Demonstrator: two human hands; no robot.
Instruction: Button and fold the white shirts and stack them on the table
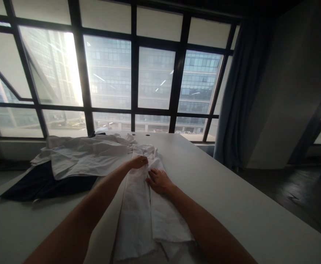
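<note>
A long white garment (138, 212) lies lengthwise in front of me, its two panels parting along a line down the middle and its far end bunched up. Whether it is a coat, a shirt or trousers I cannot tell. Near the far end, my left hand (139, 162) is closed, its fingertips pinching the cloth beside the middle line. Just right of it and a little closer, my right hand (159, 181) rests on the garment, palm down, with fingers apart. The near edge of the garment is uneven and partly dark.
The garment lies on a white table (210, 198). To the left is a heap of white clothes (86, 156) over a dark navy cloth (42, 183). Behind stand framed windows (108, 73), with a blue curtain (232, 102) at the right.
</note>
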